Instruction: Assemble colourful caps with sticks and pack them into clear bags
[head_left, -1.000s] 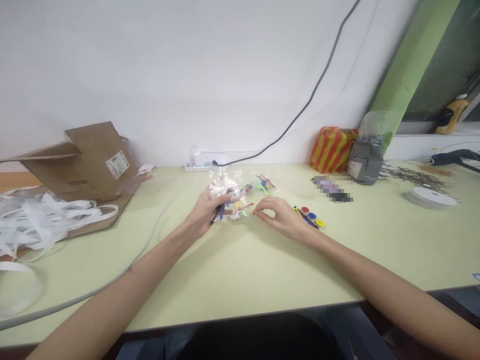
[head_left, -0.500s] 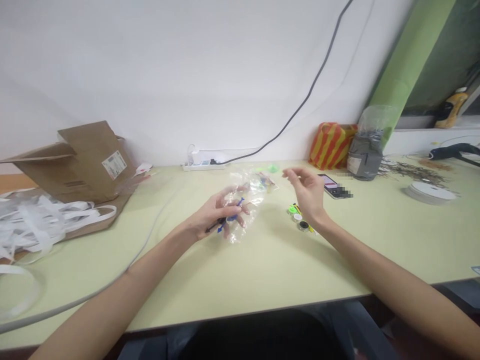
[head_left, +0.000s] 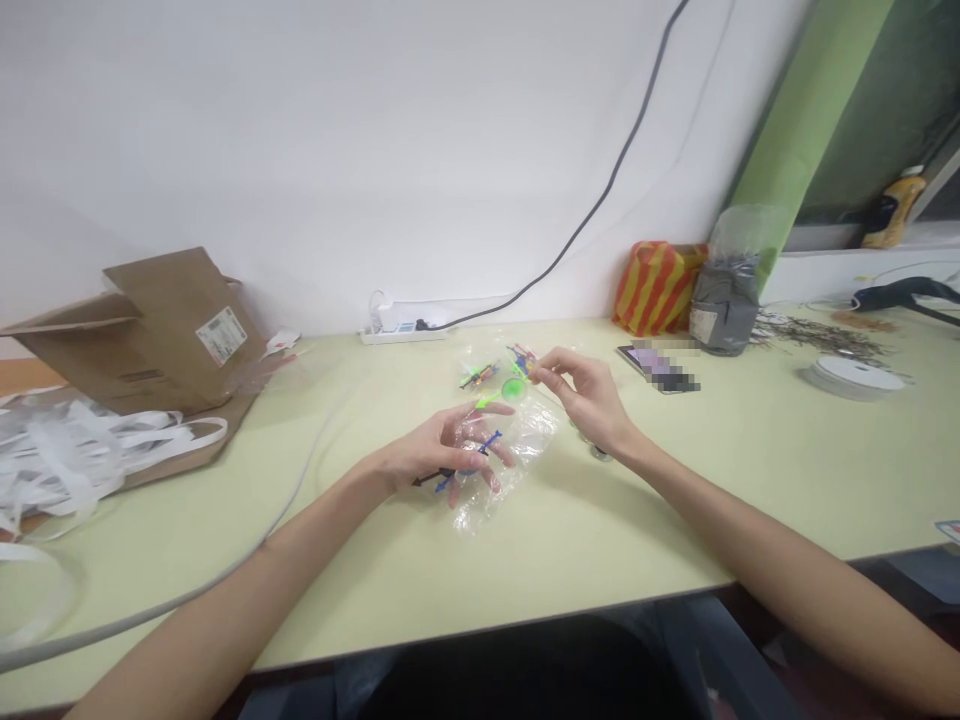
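Observation:
My left hand (head_left: 442,450) is closed around a blue arrow-shaped plastic piece (head_left: 491,442) and a black arrow-shaped piece (head_left: 431,479), along with a clear plastic bag (head_left: 536,432) that spreads over its fingers. Between the thumb and fingers of my right hand (head_left: 589,395) is the end of a bright green arrow-shaped piece with a round disc (head_left: 512,388). Its pointed tip reaches above the left fingers. Just beyond, a small clear bag with colourful pieces (head_left: 480,376) lies on the table. A round piece (head_left: 600,453) shows partly under my right wrist.
A cardboard box (head_left: 165,340) and tangled white strips (head_left: 75,450) lie at left, with a grey cable (head_left: 289,510) nearer. A power strip (head_left: 401,332) sits by the wall. At right are a phone (head_left: 652,368), striped bag (head_left: 652,290), grey bag (head_left: 724,310) and white spool (head_left: 855,380).
My right hand has moved left to the plastic bag and now holds the green piece. My left hand has come slightly lower with the bag and the blue and black pieces.

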